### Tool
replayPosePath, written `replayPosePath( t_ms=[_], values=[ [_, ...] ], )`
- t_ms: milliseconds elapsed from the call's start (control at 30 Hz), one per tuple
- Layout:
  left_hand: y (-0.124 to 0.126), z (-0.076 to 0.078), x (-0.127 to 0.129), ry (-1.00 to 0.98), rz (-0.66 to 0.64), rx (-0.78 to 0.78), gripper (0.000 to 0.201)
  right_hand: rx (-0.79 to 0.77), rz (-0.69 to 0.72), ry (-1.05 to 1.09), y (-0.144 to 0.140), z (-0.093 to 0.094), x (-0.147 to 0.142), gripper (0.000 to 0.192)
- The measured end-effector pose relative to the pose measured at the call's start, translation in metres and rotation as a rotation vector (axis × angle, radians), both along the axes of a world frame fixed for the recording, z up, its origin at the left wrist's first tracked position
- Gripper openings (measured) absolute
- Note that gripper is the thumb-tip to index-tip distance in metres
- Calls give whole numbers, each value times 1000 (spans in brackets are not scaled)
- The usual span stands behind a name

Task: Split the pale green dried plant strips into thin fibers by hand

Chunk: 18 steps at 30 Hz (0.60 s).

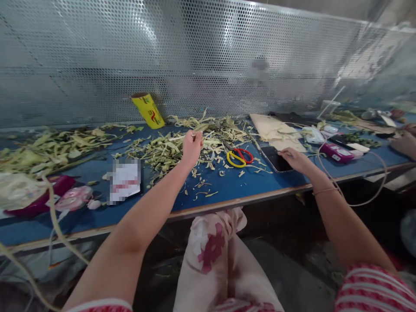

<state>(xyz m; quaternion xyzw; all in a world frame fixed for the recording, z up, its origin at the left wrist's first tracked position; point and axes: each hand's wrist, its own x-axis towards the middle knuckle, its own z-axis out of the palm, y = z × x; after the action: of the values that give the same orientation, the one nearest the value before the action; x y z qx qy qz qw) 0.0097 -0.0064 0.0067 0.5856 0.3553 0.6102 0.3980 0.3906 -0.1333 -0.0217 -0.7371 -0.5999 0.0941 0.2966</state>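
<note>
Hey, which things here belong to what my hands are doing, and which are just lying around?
Probably in use:
- dried plant pieces, at your left hand
- phone, at your right hand
- scissors, close by

Seemingly just lying around:
- yellow tube
- magenta device
- beige sheets

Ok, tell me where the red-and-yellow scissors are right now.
In the head view, the scissors lie on the blue table just right of centre, beside the plant scraps, between the left hand and the phone.
</note>
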Motion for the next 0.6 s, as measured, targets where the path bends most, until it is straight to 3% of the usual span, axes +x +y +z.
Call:
replayPosePath(
  t_ms=[67, 167, 333, 600],
  values=[
    [-1, -1, 1, 13, 1, 4, 39, 73, -110, 101, -3, -18, 17, 32],
    [-1, -2, 3, -8, -1, -21, 40, 228, 12, 253, -8, -28, 21, 45],
    [1, -3, 3, -17, 7, -32, 38, 169, 199, 204, -19, -19, 14, 69],
    [2, -6, 0, 8, -4, 8, 39, 153, 192, 86, -21, -20, 14, 67]
  ],
)
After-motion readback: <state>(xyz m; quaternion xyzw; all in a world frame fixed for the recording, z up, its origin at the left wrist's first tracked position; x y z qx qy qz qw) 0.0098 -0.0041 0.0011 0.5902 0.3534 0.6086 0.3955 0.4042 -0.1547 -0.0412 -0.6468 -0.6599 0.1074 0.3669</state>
